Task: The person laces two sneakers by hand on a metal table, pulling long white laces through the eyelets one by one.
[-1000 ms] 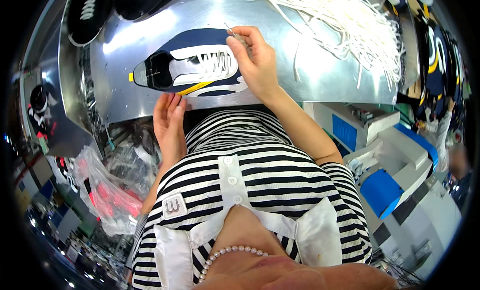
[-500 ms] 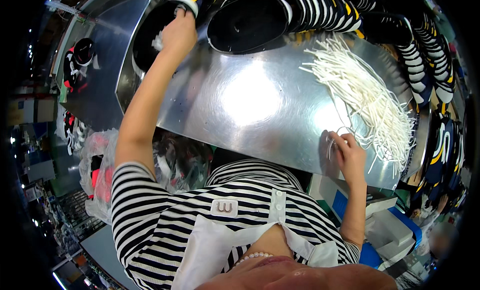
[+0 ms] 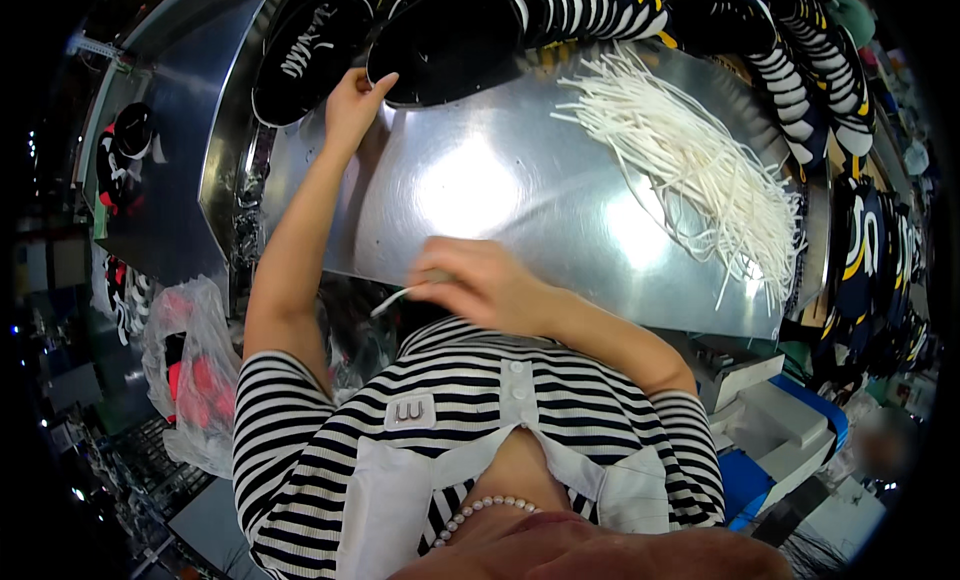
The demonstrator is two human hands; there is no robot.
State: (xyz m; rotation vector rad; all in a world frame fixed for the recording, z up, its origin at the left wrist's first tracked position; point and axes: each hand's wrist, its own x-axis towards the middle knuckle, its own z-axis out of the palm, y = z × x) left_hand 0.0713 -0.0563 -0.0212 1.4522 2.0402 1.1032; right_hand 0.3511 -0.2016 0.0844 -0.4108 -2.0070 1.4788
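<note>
My left hand (image 3: 352, 110) is at the far left of the metal table, its thumb and bent fingers closed on the near-left edge of a black-lined shoe upper (image 3: 450, 45). That upper is the front one of a nested row. Just left of it lies another black shoe upper (image 3: 310, 60) with white lacing inside. My right hand (image 3: 480, 285), blurred by motion, is over the table's front edge with its fingers closed. Out of it sticks the end of a white shoelace (image 3: 390, 302). A heap of white shoelaces (image 3: 690, 170) lies on the right half of the table.
The shiny metal table (image 3: 400, 210) spreads before me. More rows of nested uppers (image 3: 790, 80) stand along its back right. A clear plastic bag (image 3: 190, 370) with red pieces hangs at my left. White and blue boxes (image 3: 770, 430) are at my right.
My left hand has moved from the left upper back to the nested row's edge. My right hand has come from the lace heap to the middle front with a shoelace.
</note>
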